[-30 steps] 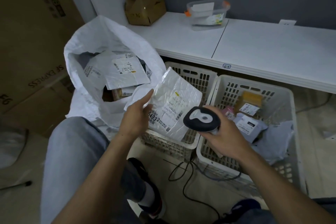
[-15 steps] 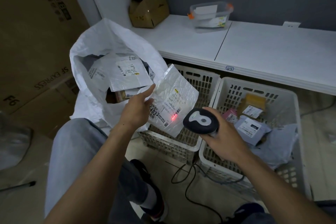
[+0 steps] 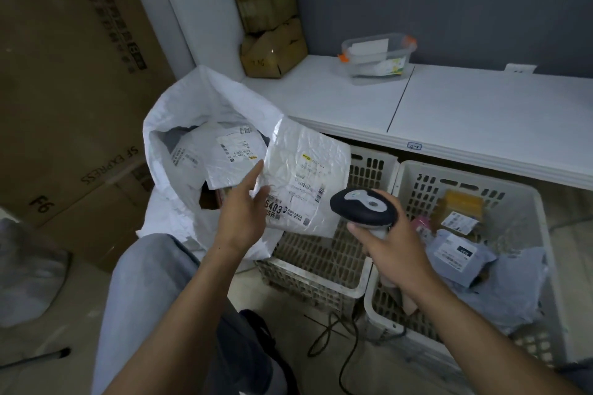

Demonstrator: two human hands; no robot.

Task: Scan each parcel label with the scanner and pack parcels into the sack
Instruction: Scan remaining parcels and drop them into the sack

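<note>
The parcel [image 3: 305, 176] has risen to the mouth of the sack [image 3: 179, 112], its edge pinched by fingers of the left hand [image 3: 240, 218], the right hand [image 3: 394, 250] curled round the scanner [image 3: 362, 205]; that thin pinch may drop it outside.

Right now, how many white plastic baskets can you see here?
2. One basket stands right of the sack, partly behind the held parcel; the other basket sits beside it on its right, with parcels inside. Others may be out of view.
</note>
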